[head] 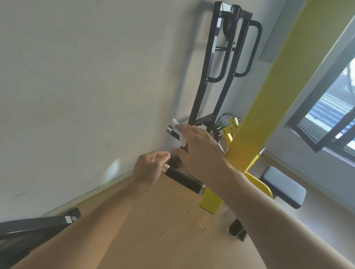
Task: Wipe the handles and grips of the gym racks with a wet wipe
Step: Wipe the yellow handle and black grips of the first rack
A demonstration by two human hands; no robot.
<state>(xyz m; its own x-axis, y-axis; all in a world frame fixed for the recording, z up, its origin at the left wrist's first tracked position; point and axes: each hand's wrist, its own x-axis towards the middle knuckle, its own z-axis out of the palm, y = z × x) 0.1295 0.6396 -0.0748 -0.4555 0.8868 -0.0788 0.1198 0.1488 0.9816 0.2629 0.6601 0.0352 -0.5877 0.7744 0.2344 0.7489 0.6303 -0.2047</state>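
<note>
Near the middle of the frame, our right hand pressed a crumpled white wet wipe around the upper black foam grip with a chrome end cap, fingers curled over it. Just below, our left hand rested loosely open at the end of the lower black foam handle, which ran down-right into the yellow steel machine arm. A grey padded seat sat at the right.

Both arms stretched forward. Right hand palm down, fingers seemingly curled over something. Left hand lower, fingers loosely extended.
</note>
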